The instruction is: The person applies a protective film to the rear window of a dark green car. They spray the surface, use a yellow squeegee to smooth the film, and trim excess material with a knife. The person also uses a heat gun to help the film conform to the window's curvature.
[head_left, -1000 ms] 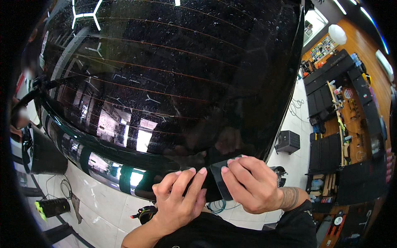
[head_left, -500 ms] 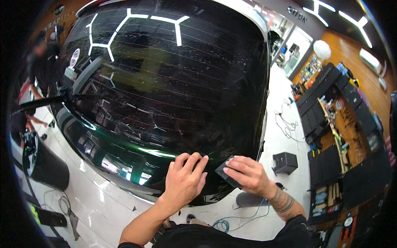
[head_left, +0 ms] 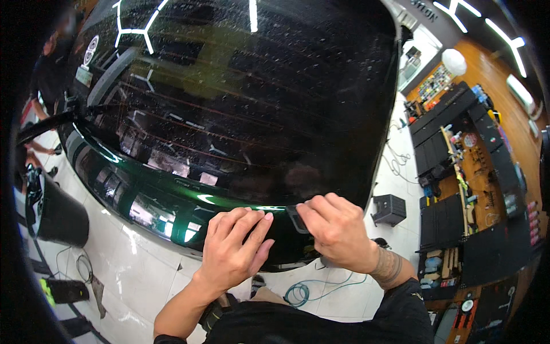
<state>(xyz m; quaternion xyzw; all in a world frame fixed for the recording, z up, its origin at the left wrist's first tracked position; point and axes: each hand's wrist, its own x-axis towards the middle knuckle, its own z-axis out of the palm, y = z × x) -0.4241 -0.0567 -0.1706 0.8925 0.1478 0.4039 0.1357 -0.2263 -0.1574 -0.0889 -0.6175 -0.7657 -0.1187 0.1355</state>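
Below the wet dark rear window (head_left: 252, 114) runs a glossy dark green car panel (head_left: 189, 203). Its lower edge lies beneath both my hands. My left hand (head_left: 232, 243) rests its fingertips on this panel, fingers a little bent and spread, holding nothing. Just right of it, my right hand (head_left: 335, 232) grips a flat black squeegee (head_left: 298, 219) between thumb and fingers. The squeegee's edge meets the panel near its right corner; part of the tool is covered by my fingers. A wiper arm (head_left: 46, 127) sticks out from the glass at left.
At left stand a person in dark clothes (head_left: 48, 74) and a black bin (head_left: 60, 209). A teal hose (head_left: 298, 293) coils on the white floor by my feet. A black box (head_left: 389, 210) sits right of the car, before dark cabinets (head_left: 438, 155) with tools.
The view has shifted nearer the car. My right hand has moved left and up with the squeegee, turning it flatter to the panel. My left hand has shifted left and stays spread.
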